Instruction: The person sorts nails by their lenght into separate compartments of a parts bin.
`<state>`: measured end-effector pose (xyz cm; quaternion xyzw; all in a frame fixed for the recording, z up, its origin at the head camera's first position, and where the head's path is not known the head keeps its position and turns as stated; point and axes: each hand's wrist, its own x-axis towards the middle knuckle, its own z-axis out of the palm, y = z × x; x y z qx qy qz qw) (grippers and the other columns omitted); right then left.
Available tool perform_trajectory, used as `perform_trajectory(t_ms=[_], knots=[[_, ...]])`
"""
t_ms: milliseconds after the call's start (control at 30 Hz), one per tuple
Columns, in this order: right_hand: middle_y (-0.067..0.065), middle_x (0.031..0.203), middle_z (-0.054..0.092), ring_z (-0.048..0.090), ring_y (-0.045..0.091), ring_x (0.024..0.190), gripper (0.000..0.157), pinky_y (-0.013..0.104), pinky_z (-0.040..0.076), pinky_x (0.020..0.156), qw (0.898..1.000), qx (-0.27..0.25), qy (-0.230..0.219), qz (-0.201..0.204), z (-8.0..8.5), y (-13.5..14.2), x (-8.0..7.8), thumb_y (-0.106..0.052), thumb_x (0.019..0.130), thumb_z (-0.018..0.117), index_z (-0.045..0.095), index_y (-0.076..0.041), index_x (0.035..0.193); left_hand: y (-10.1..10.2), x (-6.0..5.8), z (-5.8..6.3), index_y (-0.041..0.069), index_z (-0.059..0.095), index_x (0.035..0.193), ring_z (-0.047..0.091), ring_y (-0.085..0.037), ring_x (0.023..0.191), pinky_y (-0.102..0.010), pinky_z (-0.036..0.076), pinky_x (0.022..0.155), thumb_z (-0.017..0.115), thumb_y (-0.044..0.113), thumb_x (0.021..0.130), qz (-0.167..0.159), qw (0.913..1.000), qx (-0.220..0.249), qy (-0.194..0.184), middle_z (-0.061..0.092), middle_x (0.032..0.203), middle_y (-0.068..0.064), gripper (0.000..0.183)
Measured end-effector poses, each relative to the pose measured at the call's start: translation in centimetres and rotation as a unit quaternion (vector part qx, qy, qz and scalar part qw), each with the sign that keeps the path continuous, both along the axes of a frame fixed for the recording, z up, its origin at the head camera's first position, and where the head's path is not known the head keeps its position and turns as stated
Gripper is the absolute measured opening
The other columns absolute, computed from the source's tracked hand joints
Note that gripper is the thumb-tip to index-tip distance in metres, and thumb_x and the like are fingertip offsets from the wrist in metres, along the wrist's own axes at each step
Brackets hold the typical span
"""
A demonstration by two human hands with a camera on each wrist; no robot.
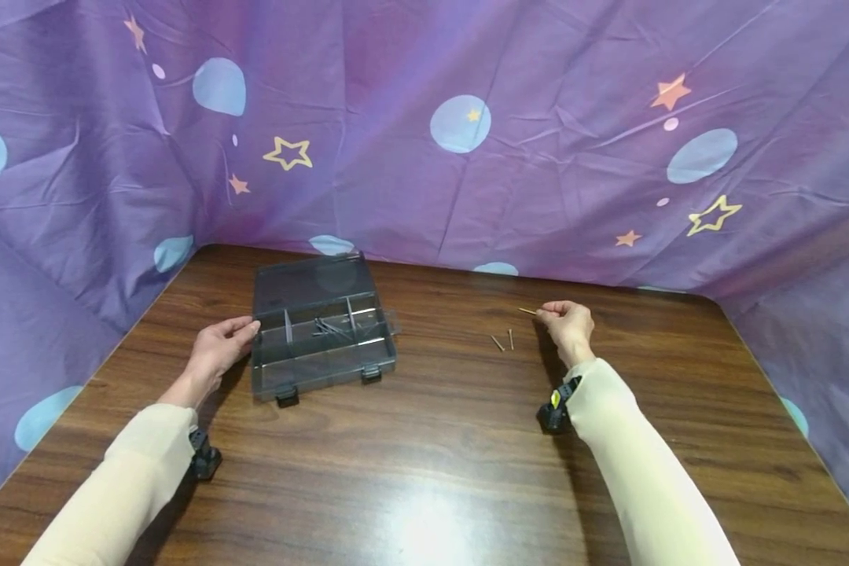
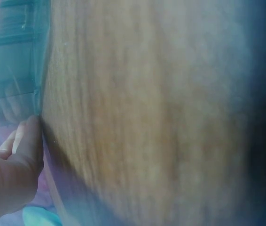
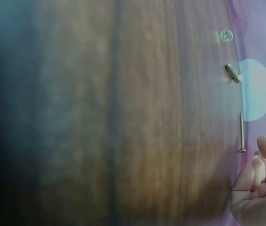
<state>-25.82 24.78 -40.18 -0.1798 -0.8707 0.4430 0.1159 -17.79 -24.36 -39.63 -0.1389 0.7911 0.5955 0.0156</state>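
A grey see-through compartment box (image 1: 276, 385) stands on the left of the table, with several dark screws (image 1: 332, 326) lying in its middle section. At its left wall is my left hand (image 1: 219, 343), fingertips (image 2: 32, 125) touching the side low near the tabletop. Out to the right, my right hand (image 1: 568, 324) reaches down with thumb and fingers bent close together. Right beside those fingertips lies a brass-coloured screw (image 3: 242, 134), its whole length and head showing. Two more screws lie nearby, one screw (image 1: 498, 343) left of the other screw (image 1: 511, 339).
Upright dividers (image 1: 288, 326) split the box, and two black latches (image 1: 287, 397) stick out at its front. The brown wooden table (image 1: 424, 440) reaches back to a purple curtain (image 1: 396, 189) with stars and circles.
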Motion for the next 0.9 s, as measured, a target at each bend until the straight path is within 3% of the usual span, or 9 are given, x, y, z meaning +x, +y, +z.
perform_trajectory(t_ms=[133, 233, 300, 433, 800, 900], knots=[[0.002, 0.069, 0.065, 0.049, 0.01, 0.068, 0.023, 0.022, 0.037, 0.067, 1.0, 0.018, -0.013, 0.007, -0.15, 0.11, -0.16, -0.013, 0.081, 0.071, 0.07, 0.003, 0.097, -0.04, 0.06, -0.14, -0.012, 0.038, 0.136, 0.053, 0.012, 0.077, -0.005, 0.049, 0.075, 0.052, 0.022, 0.097, 0.003, 0.9999, 0.012, 0.005, 0.056, 0.107, -0.002, 0.054], [0.017, 0.092, 0.069, 0.056, 0.022, 0.084, 0.024, 0.027, 0.041, 0.076, 0.999, 0.027, -0.018, 0.016, -0.17, 0.11, -0.2, -0.013, 0.081, 0.071, 0.069, 0.003, 0.098, -0.1, 0.11, -0.27, -0.014, 0.038, 0.135, 0.054, 0.011, 0.077, -0.005, 0.049, 0.073, 0.055, 0.023, 0.095, 0.008, 0.9996, 0.024, 0.014, 0.057, 0.099, 0.004, 0.057], [0.019, 0.103, 0.066, 0.055, 0.028, 0.095, 0.025, 0.032, 0.041, 0.083, 0.999, 0.032, -0.023, 0.023, -0.16, 0.14, -0.24, -0.013, 0.082, 0.07, 0.068, 0.004, 0.1, -0.21, 0.1, -0.4, -0.015, 0.038, 0.135, 0.054, 0.01, 0.077, -0.004, 0.049, 0.072, 0.056, 0.024, 0.095, 0.007, 0.9994, 0.027, 0.02, 0.057, 0.094, 0.009, 0.059], [0.021, 0.108, 0.064, 0.053, 0.033, 0.102, 0.025, 0.038, 0.041, 0.091, 0.998, 0.043, -0.038, 0.034, -0.08, 0.24, -0.31, -0.013, 0.083, 0.069, 0.068, 0.005, 0.1, -0.2, 0.08, -0.46, -0.016, 0.038, 0.134, 0.056, 0.009, 0.075, -0.004, 0.049, 0.069, 0.058, 0.024, 0.094, 0.013, 0.9989, 0.037, 0.025, 0.056, 0.086, 0.016, 0.06], [0.022, 0.105, 0.065, 0.052, 0.038, 0.104, 0.023, 0.045, 0.041, 0.092, 0.992, 0.093, -0.047, 0.073, 0.29, 0.19, -0.32, -0.013, 0.082, 0.067, 0.068, 0.005, 0.097, -0.05, 0.0, -0.19, -0.013, 0.04, 0.134, 0.055, 0.01, 0.075, -0.004, 0.049, 0.071, 0.052, 0.02, 0.096, 0.019, 0.9997, 0.012, 0.013, 0.06, 0.102, 0.001, 0.052], [0.022, 0.104, 0.065, 0.052, 0.04, 0.105, 0.022, 0.046, 0.041, 0.092, 0.991, 0.101, -0.044, 0.075, 0.38, 0.18, -0.27, -0.012, 0.082, 0.066, 0.068, 0.005, 0.095, 0.0, -0.06, -0.17, -0.012, 0.04, 0.135, 0.054, 0.01, 0.076, -0.005, 0.049, 0.073, 0.052, 0.022, 0.097, 0.017, 0.9998, 0.008, 0.005, 0.058, 0.114, -0.009, 0.054]])
